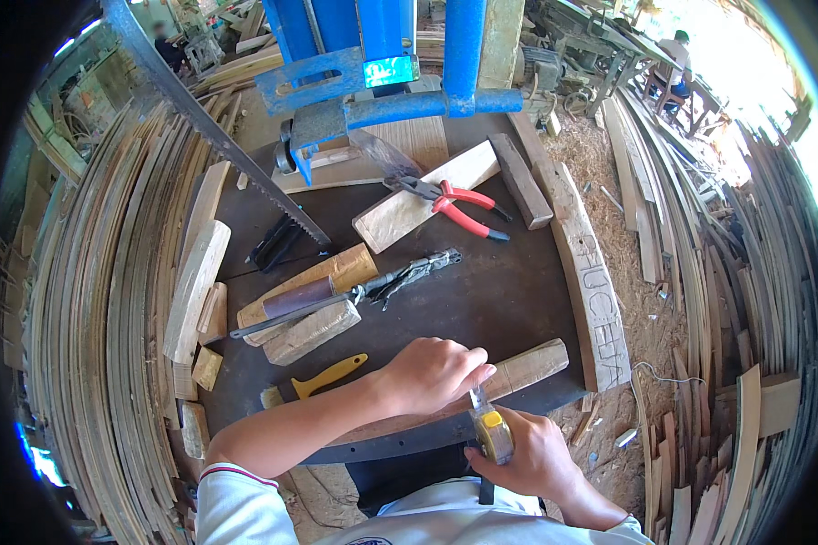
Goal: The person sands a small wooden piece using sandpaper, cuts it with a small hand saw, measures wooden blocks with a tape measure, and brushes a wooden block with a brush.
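My right hand (538, 459) is wrapped round a tape measure (493, 434) with a yellow button, close to my body at the table's near edge. A short length of its blade (479, 398) runs up to my left hand (432, 374), whose fingers are closed on the end. Just beyond both hands, a long wooden strip (527, 366) lies along the near edge of the dark metal table (500, 291). To the left of my left forearm rests a brush (332, 374) with a yellow handle; its bristles are partly hidden by the arm.
Red-handled pliers (468, 207) lie across a wooden block (400, 218). A toothed saw blade (245, 163) comes down to the table from a blue machine frame (404, 109). Wooden blocks (314, 333) and a carved board (591, 291) line the table. Stacked planks (109, 318) flank it.
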{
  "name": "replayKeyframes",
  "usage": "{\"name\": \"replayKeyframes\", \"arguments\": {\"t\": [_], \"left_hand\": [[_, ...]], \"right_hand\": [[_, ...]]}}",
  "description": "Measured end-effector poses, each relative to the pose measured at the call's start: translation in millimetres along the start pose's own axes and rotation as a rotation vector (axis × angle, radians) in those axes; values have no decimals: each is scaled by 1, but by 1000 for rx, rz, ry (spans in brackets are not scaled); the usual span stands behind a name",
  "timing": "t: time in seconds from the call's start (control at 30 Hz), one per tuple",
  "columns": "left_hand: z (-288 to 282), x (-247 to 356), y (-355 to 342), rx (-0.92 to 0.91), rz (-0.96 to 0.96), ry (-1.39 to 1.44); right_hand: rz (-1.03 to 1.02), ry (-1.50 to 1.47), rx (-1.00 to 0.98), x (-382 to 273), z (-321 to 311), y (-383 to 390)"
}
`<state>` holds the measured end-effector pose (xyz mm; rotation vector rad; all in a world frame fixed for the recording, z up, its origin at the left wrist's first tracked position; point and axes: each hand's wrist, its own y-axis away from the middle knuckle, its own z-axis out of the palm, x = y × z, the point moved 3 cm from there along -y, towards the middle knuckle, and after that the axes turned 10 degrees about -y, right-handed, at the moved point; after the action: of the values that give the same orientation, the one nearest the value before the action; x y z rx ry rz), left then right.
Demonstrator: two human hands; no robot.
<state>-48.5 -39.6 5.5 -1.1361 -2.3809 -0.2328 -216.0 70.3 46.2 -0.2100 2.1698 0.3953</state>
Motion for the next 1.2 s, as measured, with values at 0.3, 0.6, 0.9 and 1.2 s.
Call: {"name": "replayKeyframes", "arguments": {"t": [0.3, 0.6, 0.9, 1.2], "left_hand": [[2, -2, -1, -39, -30, 33], [0, -2, 0, -34, -32, 41], [-1, -1, -1, -12, -17, 54], [-1, -2, -3, -15, -15, 42]], "right_hand": [[8, 3, 2, -1, 0, 0], [-8, -11, 14, -1, 1, 0], [-6, -63, 30, 5, 5, 0], [-25, -95, 29, 6, 4, -3]]}}
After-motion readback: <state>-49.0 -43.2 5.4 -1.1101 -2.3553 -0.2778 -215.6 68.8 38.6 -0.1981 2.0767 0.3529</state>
